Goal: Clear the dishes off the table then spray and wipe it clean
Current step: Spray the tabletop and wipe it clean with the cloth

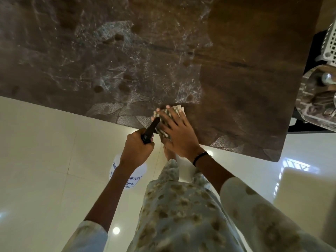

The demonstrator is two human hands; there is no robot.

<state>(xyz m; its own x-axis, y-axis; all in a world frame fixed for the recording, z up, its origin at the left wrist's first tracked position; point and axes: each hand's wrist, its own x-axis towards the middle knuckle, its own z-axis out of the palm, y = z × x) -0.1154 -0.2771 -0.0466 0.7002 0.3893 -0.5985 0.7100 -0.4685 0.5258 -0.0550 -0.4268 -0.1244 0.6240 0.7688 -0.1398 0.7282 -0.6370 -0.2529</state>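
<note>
Cloth (173, 110) under right fingers (164, 117).

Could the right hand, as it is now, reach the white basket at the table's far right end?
Probably not without a step sideways. The right hand presses the cloth flat near the table's front edge, while the white basket sits beyond the far end. Nothing lies between them.

The desk (236, 51) is dark wood under a clear, crinkled glossy plastic film; the cloth (169, 115) is patterned fabric, the floor (45, 142) glossy pale tile, the spray bottle (140, 171) translucent white plastic
</note>
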